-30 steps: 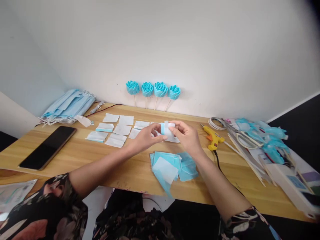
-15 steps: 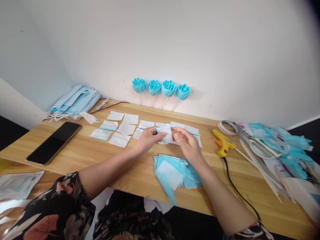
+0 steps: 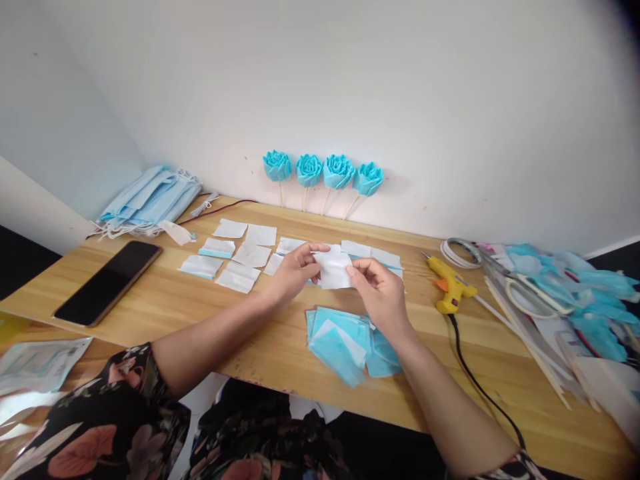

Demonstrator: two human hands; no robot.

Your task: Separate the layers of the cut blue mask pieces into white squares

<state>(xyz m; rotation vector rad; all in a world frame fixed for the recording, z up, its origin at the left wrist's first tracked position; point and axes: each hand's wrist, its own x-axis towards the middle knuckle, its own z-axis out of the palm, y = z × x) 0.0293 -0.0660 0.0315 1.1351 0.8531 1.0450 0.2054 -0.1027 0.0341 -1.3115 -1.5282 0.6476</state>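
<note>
A white square of mask fabric (image 3: 334, 270) is held up between both hands, over the rows on the table. My left hand (image 3: 299, 270) pinches its left edge between thumb and fingers. On its lower right side, my right hand (image 3: 381, 290) grips it the same way. White fabric pieces (image 3: 253, 255), some with a blue strip showing, lie in rows to the left and behind the hands. Just in front of the hands sits a loose pile of blue fabric pieces (image 3: 340, 340), with a white one among them.
Several blue fabric roses (image 3: 309, 171) on sticks lean against the wall. A yellow glue gun (image 3: 451, 285), a white tape roll (image 3: 457, 253), scissors (image 3: 535, 297) and blue scraps (image 3: 600, 293) lie right. Left are a phone (image 3: 109, 283) and stacked face masks (image 3: 150, 200).
The white piece now lies flatter and wider between my hands; its blue edge no longer shows. My right hand has shifted its grip on it. The pile's hanging blue piece has settled.
</note>
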